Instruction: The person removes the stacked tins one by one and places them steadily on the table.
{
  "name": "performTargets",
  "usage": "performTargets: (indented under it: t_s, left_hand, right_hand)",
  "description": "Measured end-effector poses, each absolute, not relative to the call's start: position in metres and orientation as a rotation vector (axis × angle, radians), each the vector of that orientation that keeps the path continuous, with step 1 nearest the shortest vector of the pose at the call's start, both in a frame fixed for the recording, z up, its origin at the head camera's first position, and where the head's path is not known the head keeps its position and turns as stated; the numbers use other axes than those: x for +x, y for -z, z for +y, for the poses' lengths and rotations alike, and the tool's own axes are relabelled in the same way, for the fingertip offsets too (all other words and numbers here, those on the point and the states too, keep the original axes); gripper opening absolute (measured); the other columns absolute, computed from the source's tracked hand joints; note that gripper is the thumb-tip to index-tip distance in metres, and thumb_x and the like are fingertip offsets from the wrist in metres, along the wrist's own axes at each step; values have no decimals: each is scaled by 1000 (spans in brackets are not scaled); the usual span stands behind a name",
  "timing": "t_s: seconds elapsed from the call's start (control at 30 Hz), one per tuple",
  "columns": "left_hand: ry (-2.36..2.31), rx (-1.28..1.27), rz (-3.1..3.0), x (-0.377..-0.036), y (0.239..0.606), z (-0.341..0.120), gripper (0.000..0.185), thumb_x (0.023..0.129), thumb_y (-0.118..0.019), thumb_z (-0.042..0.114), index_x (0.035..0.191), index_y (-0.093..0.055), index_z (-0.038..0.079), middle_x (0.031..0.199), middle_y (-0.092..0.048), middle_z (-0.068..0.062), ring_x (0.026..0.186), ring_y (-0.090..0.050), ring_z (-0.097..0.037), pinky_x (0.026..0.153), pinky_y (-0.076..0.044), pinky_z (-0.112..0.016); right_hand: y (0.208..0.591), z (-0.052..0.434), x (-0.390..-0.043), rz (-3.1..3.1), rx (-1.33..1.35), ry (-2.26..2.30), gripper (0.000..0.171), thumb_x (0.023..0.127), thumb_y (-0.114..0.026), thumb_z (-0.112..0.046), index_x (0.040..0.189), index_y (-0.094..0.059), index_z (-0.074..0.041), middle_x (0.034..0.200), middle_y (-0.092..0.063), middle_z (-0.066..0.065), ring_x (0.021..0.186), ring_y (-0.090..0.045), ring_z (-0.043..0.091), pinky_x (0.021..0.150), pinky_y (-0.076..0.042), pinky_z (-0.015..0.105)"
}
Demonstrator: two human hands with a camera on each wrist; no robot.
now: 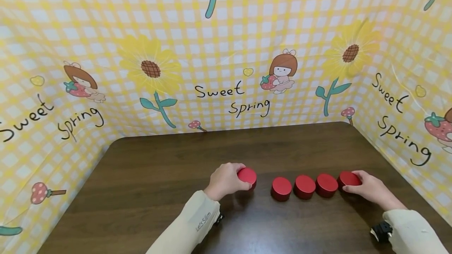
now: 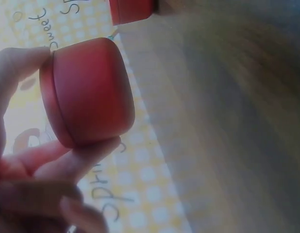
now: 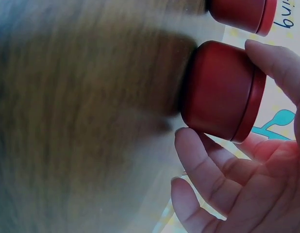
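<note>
My left hand (image 1: 226,180) grips a small round red tin (image 1: 248,178) between thumb and fingers. In the left wrist view this tin (image 2: 91,94) is held clear of the tabletop, its lid seam facing the palm. Three matching red tins, the left one (image 1: 281,188), the middle one (image 1: 304,186) and the right one (image 1: 326,185), stand upright in a row to its right. At the row's right end my right hand (image 1: 372,188) holds another red tin (image 1: 348,180), thumb and fingers on opposite sides. The right wrist view shows that tin (image 3: 223,92) standing with its base against the table.
The dark wooden table (image 1: 159,167) has a back edge bordered by a yellow checked cloth (image 1: 219,50) printed with flowers and lettering. The cloth also hangs along both sides. A black wrist device (image 1: 382,231) sits at my right cuff.
</note>
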State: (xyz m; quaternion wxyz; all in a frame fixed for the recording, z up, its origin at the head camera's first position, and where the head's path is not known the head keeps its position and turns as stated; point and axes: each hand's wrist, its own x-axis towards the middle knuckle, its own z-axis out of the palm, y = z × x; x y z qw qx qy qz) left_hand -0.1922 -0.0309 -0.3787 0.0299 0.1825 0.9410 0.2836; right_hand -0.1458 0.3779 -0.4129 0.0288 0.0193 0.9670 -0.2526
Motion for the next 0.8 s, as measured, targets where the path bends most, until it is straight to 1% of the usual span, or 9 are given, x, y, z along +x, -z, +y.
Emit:
performTargets:
  t_s: [0.13, 0.3, 0.57, 0.8]
  left_hand:
    - [-843, 567, 2887, -193, 377, -27, 51, 69, -81, 29, 114, -69, 9, 95, -67, -2, 78, -57, -17, 61, -47, -35]
    - [-790, 614, 2870, -193, 381, -22, 50, 66, -81, 28, 111, -69, 9, 91, -65, -1, 76, -56, -16, 59, -46, -35]
    - [-765, 640, 2828, -194, 381, -13, 47, 68, -80, 27, 110, -69, 10, 89, -65, 0, 75, -55, -14, 58, -46, -32]
    - [-758, 633, 2801, -192, 384, -12, 45, 66, -80, 26, 106, -69, 9, 85, -63, 2, 72, -53, -14, 56, -45, -31]
  right_hand:
    - [413, 378, -145, 2976, 81, 793, 70, 82, -72, -30, 118, -43, 21, 102, -59, 33, 89, -59, 38, 73, -47, 43]
    - [413, 379, -145, 2977, 70, 814, 70, 81, -73, -31, 117, -44, 21, 100, -60, 31, 88, -59, 36, 72, -47, 42]
    - [415, 380, -143, 2967, 91, 842, 67, 82, -73, -30, 115, -44, 20, 98, -59, 30, 85, -58, 34, 69, -46, 39]
    - [416, 377, -145, 2970, 94, 865, 67, 81, -73, -30, 116, -45, 19, 98, -60, 29, 85, -58, 32, 69, -46, 38]
